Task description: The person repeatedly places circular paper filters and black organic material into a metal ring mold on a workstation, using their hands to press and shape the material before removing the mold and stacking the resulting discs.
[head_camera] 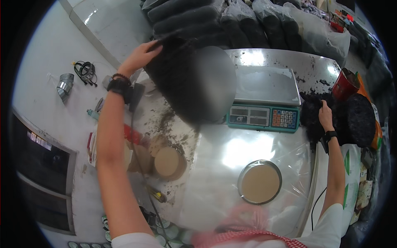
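My left hand [143, 55] grips the upper left edge of a large, blurred black fibrous mass [173, 74]. A smooth grey rounded form [217, 83] shows at the mass's right; whether the two are joined is unclear. At the right, my right hand [325, 116] reaches into a heap of black fibrous material [311, 114], with its fingertips partly hidden. A teal digital scale [263, 117] with a steel platform [266, 83] stands between my hands. Nearer my body, a beige disc [260, 183] lies inside a round metal rim [280, 183] on clear plastic film [214, 173].
A red container [345, 84] tilts behind the heap, beside a rounded black clump [361, 121]. Beige discs [166, 161] and a yellow-and-black tool [159, 196] lie at the left. A cable [141, 167] crosses there. Black plastic-wrapped rolls [189, 18] are stacked beyond the table.
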Action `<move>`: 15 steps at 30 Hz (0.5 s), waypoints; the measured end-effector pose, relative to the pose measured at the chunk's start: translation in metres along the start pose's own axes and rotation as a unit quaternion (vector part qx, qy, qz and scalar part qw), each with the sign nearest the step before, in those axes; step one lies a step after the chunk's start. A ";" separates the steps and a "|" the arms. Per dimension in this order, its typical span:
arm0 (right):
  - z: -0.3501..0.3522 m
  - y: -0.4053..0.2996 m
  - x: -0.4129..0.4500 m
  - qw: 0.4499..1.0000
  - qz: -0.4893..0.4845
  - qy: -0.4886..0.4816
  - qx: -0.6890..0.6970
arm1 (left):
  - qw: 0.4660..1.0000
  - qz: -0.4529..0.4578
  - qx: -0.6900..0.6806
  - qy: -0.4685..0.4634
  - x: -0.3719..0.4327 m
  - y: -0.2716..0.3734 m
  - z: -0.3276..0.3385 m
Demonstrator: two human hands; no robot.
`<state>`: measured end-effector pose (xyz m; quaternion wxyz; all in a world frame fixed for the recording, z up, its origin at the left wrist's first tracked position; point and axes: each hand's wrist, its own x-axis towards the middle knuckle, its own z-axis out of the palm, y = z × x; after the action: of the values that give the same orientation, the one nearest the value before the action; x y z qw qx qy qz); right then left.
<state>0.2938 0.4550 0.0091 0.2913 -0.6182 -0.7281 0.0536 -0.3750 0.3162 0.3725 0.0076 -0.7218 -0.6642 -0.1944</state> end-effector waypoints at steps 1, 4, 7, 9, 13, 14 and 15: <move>-0.011 -0.004 0.000 0.998 0.012 0.057 0.034 | 1.000 0.004 0.001 0.006 0.000 0.001 -0.004; -0.043 -0.025 -0.008 0.986 -0.002 0.132 0.104 | 0.909 -0.010 -0.038 0.415 -0.012 -0.017 -0.035; -0.085 -0.013 -0.023 0.971 -0.067 0.173 0.152 | 0.807 0.002 -0.307 0.505 -0.031 -0.025 -0.064; -0.105 0.009 -0.041 0.965 -0.020 0.153 0.212 | 0.672 0.063 -0.579 0.457 -0.041 -0.021 -0.072; -0.150 -0.033 -0.090 0.930 0.022 0.008 0.367 | 0.654 0.030 -0.680 0.329 -0.048 0.026 -0.048; -0.163 -0.061 -0.102 0.910 0.050 -0.024 0.410 | 0.684 0.034 -0.651 0.327 -0.045 0.069 -0.026; -0.166 -0.067 -0.107 0.882 0.067 -0.051 0.464 | 0.678 0.029 -0.667 0.309 -0.039 0.089 -0.003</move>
<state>0.3240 0.2935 0.1369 0.5034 -0.4559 -0.5901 0.4364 -0.2922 0.2673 0.3856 -0.2652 -0.4534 -0.2971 -0.7974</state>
